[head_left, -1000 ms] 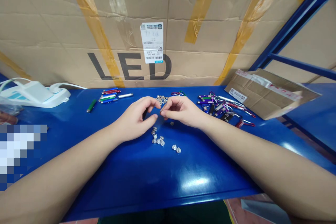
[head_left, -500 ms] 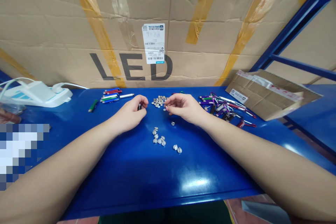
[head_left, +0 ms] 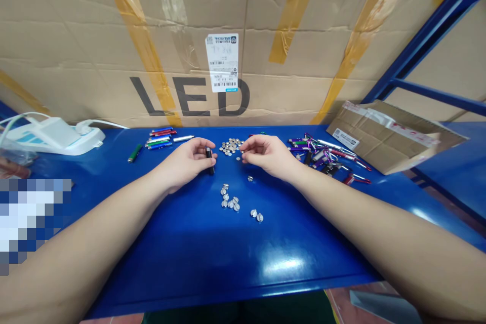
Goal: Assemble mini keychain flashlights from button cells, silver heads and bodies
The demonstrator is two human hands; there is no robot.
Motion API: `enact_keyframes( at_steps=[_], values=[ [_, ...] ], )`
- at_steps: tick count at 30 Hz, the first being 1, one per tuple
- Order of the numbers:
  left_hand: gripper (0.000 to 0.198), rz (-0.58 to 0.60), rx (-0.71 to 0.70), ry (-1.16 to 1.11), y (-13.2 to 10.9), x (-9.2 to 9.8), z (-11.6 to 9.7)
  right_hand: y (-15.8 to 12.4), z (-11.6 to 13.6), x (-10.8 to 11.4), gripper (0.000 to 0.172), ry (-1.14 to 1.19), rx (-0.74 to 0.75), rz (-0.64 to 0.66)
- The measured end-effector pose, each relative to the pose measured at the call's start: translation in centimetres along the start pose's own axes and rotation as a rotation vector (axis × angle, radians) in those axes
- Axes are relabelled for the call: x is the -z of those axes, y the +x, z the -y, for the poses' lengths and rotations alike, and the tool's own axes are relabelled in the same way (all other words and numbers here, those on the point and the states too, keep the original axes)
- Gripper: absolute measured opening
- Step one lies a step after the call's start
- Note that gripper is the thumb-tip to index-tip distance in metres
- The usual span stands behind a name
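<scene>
My left hand [head_left: 192,162] is closed around a small black tube [head_left: 209,158], like a keychain torch body, tilted with a silvery upper end. My right hand [head_left: 264,154] is pinched at the right side of a pile of button cells [head_left: 231,146]. Between its fingertips shows a tiny silvery edge that looks like a button cell [head_left: 243,152]. One loose cell [head_left: 238,159] lies just in front of the pile. Nearer to me are several silver slotted caps [head_left: 231,204], with two more caps [head_left: 256,215] to their right and a single one [head_left: 250,178] below the right hand.
Coloured tubes [head_left: 159,140] and a green one [head_left: 134,153] lie at the left, beside a white power strip [head_left: 56,135]. On the right are a heap of coloured torches with clips [head_left: 322,157] and an open carton [head_left: 383,136]. A big cardboard box [head_left: 190,20] walls the back.
My left hand has turned and opened its grip a little, so the black tube now stands out more clearly. The right fingertips have shifted slightly right; the pinch stays.
</scene>
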State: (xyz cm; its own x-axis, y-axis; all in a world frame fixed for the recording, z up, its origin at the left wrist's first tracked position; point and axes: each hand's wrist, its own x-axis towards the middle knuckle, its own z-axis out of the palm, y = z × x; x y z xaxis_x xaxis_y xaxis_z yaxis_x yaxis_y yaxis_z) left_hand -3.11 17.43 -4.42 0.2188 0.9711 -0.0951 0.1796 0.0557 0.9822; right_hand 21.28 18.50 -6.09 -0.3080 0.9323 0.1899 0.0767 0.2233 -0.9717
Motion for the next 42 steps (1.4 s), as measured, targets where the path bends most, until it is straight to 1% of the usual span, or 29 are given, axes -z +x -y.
enact_keyframes(
  at_steps=[2, 4, 7, 12, 14, 18, 21, 25, 29, 35, 42],
  values=[
    [0.049, 0.038, -0.001, -0.007, -0.2, -0.1, -0.2, 0.0, 0.1, -0.1, 0.024, 0.009, 0.007, 0.014],
    [0.048, 0.069, -0.036, 0.024, -0.2, -0.1, -0.3, -0.1, 0.2, -0.2, 0.024, 0.025, 0.011, 0.027],
    [0.045, 0.063, -0.119, 0.04, -0.2, -0.1, -0.3, -0.3, 0.5, -0.5, 0.026, 0.051, 0.011, 0.05],
    [0.04, 0.074, -0.141, -0.11, -0.2, -0.3, -0.3, -0.6, 0.8, -0.7, 0.026, 0.078, 0.014, 0.074],
    [0.039, 0.09, -0.157, -0.119, -0.3, -0.4, -0.2, -0.7, 0.9, -0.7, 0.026, 0.097, 0.017, 0.09],
    [0.035, 0.136, -0.19, -0.044, -0.3, -0.7, -0.2, -0.9, 1.0, -0.8, 0.027, 0.142, 0.05, 0.11],
    [0.033, 0.151, -0.26, 0.024, -0.4, -0.8, -0.3, -1.0, 1.1, -0.9, 0.026, 0.136, 0.093, 0.087],
    [0.03, 0.128, -0.322, 0.097, -0.7, -0.8, -0.5, -0.9, 1.0, -0.9, 0.026, 0.106, 0.152, 0.052],
    [0.026, 0.091, -0.364, 0.164, -1.0, -0.9, -0.7, -0.9, 0.9, -0.8, 0.029, 0.074, 0.172, 0.034],
    [0.025, 0.086, -0.402, 0.197, -1.1, -0.9, -0.8, -1.0, 0.7, -0.7, 0.026, 0.012, 0.198, 0.041],
    [0.023, 0.114, -0.41, 0.199, -1.2, -0.9, -0.8, -1.2, 0.7, -0.7, 0.021, -0.022, 0.242, 0.045]
  ],
)
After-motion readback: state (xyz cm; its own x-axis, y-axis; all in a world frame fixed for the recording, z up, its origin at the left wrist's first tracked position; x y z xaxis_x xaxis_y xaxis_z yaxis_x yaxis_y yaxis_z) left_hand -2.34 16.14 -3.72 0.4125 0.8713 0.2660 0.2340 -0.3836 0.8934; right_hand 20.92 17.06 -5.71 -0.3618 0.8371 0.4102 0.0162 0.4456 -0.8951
